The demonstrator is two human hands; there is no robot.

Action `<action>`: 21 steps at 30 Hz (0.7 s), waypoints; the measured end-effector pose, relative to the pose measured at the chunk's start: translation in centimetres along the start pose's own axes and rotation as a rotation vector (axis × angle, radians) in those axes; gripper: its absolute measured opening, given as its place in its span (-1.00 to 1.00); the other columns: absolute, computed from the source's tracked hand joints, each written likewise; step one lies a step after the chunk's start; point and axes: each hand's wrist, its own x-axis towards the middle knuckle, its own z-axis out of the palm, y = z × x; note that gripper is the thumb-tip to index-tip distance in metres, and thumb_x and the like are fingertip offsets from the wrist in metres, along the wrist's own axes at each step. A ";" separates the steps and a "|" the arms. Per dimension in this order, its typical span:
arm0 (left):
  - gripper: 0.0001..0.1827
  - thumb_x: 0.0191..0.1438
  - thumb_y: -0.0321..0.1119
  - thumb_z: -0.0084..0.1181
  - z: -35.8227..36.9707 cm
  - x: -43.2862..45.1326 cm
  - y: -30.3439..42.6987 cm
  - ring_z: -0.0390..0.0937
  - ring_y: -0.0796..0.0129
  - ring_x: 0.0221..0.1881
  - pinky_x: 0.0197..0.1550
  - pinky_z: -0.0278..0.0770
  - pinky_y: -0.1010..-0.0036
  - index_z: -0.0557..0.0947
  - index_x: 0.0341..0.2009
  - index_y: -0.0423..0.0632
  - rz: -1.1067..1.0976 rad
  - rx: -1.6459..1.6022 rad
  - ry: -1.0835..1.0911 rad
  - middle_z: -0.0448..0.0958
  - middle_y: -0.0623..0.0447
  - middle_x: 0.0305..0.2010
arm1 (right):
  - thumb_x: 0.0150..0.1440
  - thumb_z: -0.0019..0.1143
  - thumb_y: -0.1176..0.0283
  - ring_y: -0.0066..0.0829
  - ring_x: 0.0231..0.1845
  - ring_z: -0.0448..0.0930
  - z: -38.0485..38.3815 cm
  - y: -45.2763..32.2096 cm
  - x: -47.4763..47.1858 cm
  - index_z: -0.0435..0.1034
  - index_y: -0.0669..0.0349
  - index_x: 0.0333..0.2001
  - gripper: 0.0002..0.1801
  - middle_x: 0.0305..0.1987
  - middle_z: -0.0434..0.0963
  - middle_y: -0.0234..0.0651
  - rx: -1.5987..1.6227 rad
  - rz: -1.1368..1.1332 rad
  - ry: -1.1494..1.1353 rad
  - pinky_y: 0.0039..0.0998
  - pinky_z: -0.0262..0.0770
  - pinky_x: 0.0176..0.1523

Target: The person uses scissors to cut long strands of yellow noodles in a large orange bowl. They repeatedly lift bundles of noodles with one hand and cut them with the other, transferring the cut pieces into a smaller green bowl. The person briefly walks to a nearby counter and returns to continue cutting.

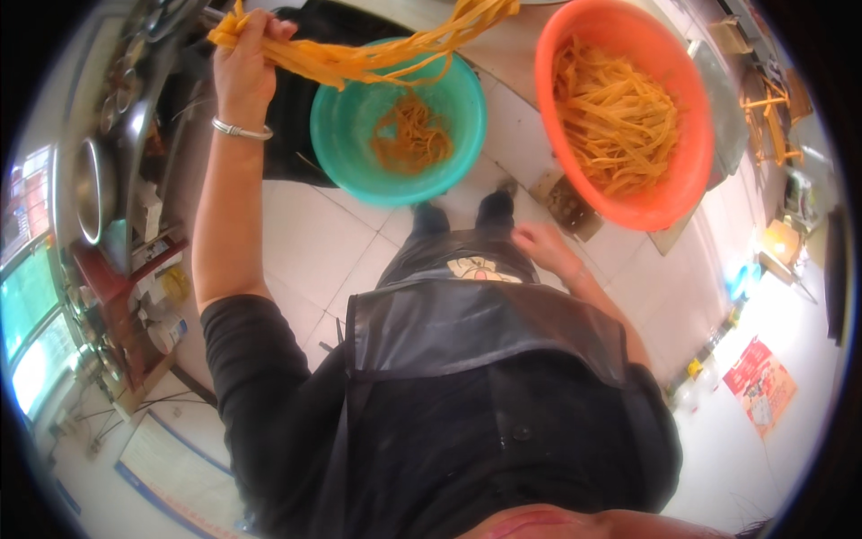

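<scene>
My raised left hand (246, 57), with a metal bangle at its wrist, grips a bundle of long, flat orange-yellow strips (363, 62). The bundle stretches rightward over the teal plastic basin (330, 151) and leaves the picture at the top. Thin orange-brown strands (414, 135) lie in a small heap at the bottom of that basin. To the right, an orange plastic basin (693, 145) holds a large heap of similar strips (616, 121). Low in front of my apron, my right hand (549, 249) has curled fingers; its palm side is hidden.
A cardboard box (572, 205) stands on the tiled floor (316, 246) beside the orange basin. Shelving with metal bowls (94, 192) runs along the left. A wooden stool (771, 121) is at the far right. My black apron (471, 323) covers my front.
</scene>
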 end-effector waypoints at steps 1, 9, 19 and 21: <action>-0.81 0.35 -0.35 0.11 -1.0 -0.2 -1.0 0.65 0.21 -0.19 0.08 0.56 0.27 0.65 -0.26 -0.19 0.046 0.092 0.021 0.64 0.01 -0.35 | 0.22 0.05 0.28 0.01 -0.32 0.61 1.7 -0.9 2.8 0.50 0.33 -0.33 -0.71 -0.41 0.58 0.01 0.031 -0.048 0.008 -0.16 0.49 -0.22; -0.78 0.34 -0.28 0.12 -3.8 -0.1 -1.6 0.59 0.15 -0.34 0.06 0.62 0.09 0.60 -0.34 -0.09 0.010 -0.165 0.121 0.52 0.04 -0.44 | 0.24 0.03 0.29 0.10 -0.17 0.62 9.3 2.4 28.0 0.53 0.35 -0.26 -0.69 -0.24 0.62 0.10 0.011 -0.024 0.179 -0.09 0.52 -0.08; -0.84 0.27 -0.32 0.22 -9.1 1.0 -1.3 0.29 0.45 -0.54 -0.11 0.50 0.23 0.68 -0.26 -0.14 -0.124 -0.345 0.023 0.28 0.16 -0.63 | 0.23 0.17 0.20 0.17 -0.14 0.61 14.9 9.5 45.8 0.55 0.30 -0.19 -0.66 -0.18 0.62 0.12 -0.193 0.153 0.412 0.00 0.52 -0.08; -0.84 0.27 -0.34 0.21 -8.9 1.4 -3.3 0.29 0.46 -0.55 -0.15 0.51 0.26 0.68 -0.21 -0.18 -0.097 -0.268 0.018 0.28 0.18 -0.62 | 0.28 0.06 0.26 0.16 -0.13 0.59 14.9 8.8 46.0 0.54 0.33 -0.15 -0.68 -0.15 0.62 0.06 -0.243 0.131 0.323 0.02 0.51 -0.05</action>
